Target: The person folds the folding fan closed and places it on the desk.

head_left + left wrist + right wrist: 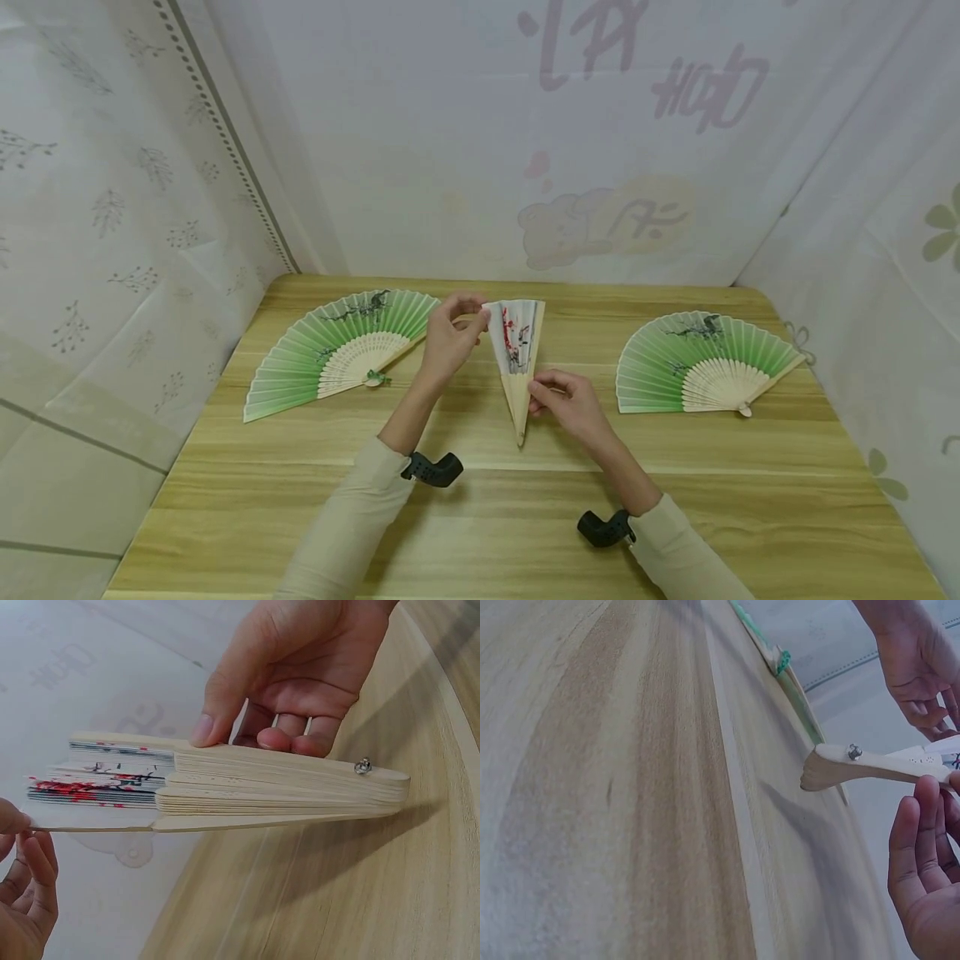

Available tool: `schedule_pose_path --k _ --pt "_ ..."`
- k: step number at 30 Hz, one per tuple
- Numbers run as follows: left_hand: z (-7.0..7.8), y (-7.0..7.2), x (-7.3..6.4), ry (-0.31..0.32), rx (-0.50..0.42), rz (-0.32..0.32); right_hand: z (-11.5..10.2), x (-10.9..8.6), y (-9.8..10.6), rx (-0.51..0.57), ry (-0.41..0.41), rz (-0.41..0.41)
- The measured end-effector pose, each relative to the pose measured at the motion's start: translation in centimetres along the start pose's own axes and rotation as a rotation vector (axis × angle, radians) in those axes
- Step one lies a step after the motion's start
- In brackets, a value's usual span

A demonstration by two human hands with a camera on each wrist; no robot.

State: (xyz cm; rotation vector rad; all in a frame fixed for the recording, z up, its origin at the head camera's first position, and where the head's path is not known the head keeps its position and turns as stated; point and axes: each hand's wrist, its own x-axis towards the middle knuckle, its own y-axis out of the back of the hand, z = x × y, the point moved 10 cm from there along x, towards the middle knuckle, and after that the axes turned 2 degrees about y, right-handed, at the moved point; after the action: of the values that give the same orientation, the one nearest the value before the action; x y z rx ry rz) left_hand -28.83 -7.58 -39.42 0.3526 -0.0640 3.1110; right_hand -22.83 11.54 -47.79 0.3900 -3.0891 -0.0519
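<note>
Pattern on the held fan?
Held fan: red and dark branch-like markings on white and grey, best in head view.

Middle fan point(517, 367) between two others

The left fan point(300, 358) lies on the table point(510, 533), toward its far left; the right fan point(701, 358) lies toward the far right. The middle fan is above the table, between them. The left hand point(452, 337) is at its far left corner, just beside the left fan; the right hand point(570, 404) is at its right edge, nearer. Cloth point(405, 150) hangs beyond the table's far edge.
</note>
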Motion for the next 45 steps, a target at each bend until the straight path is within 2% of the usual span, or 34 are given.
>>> schedule_pose_path --k 13,17,22,28,33,38,45 --pt "-0.2 0.0 0.1 -0.022 0.020 0.032 -0.8 -0.2 -0.3 -0.016 0.030 -0.018" --pt "-0.4 0.0 0.1 -0.005 0.010 0.040 -1.1 -0.2 -0.5 -0.045 0.052 -0.031" --pt "-0.9 -0.3 -0.1 0.048 -0.006 0.004 -0.9 -0.1 -0.8 -0.049 0.059 -0.043" --pt "-1.4 -1.0 -0.4 0.105 0.023 -0.086 -0.6 -0.1 -0.8 -0.034 0.054 -0.042" --pt "-1.6 -1.6 -0.5 0.100 0.060 -0.160 -0.3 -0.1 -0.7 -0.027 0.043 -0.039" --pt "-1.7 -1.5 -0.5 0.082 0.077 -0.148 -0.3 -0.2 -0.7 -0.038 0.064 -0.051" --pt "-1.7 -1.4 -0.5 0.063 0.046 -0.114 -0.8 -0.3 -0.8 -0.063 0.095 -0.074"
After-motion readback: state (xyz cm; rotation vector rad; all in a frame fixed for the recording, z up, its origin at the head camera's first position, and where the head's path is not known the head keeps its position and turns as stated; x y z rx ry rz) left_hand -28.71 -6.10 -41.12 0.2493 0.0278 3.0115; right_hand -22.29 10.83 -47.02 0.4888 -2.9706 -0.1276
